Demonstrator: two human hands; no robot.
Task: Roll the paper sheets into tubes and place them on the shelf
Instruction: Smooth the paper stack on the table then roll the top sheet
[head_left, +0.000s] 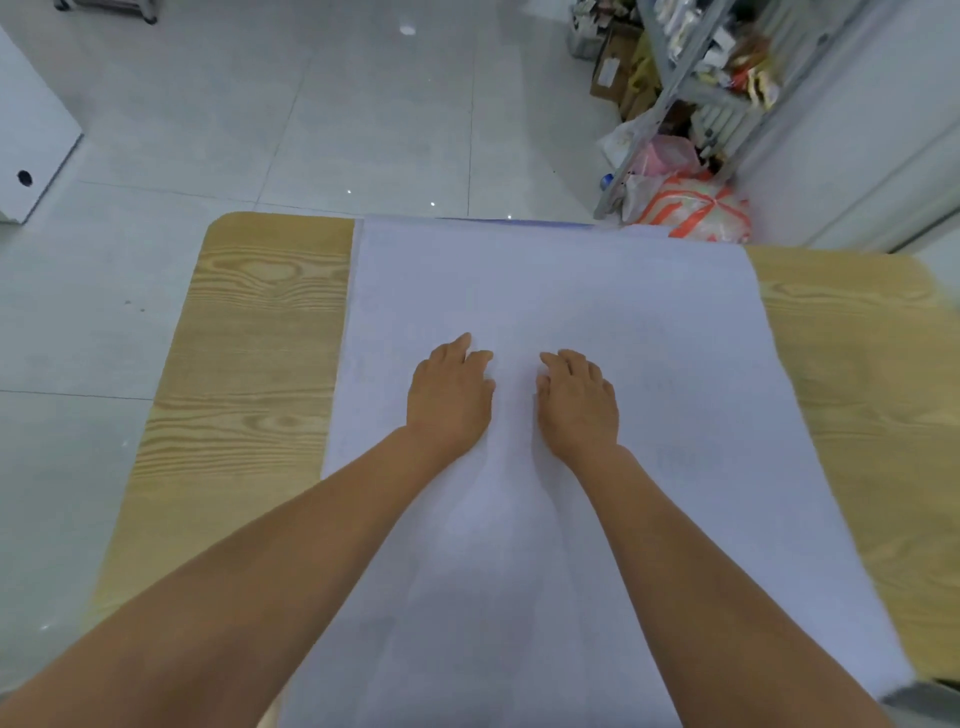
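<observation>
Wooden table (249, 364) — paper sheet (571, 291) beneath both hands.

We see pale glossy floor tiles (363, 104) across the top, a white cabinet (31, 145) upper left, and a wood-grain table (249, 338) below.

Paper sheet (571, 291) lies on table (249, 364); shelf (696, 98) behind, right.

text: none legible — paper sheet (571, 291) | labels: shelf (691, 78) clutter blurred
</observation>
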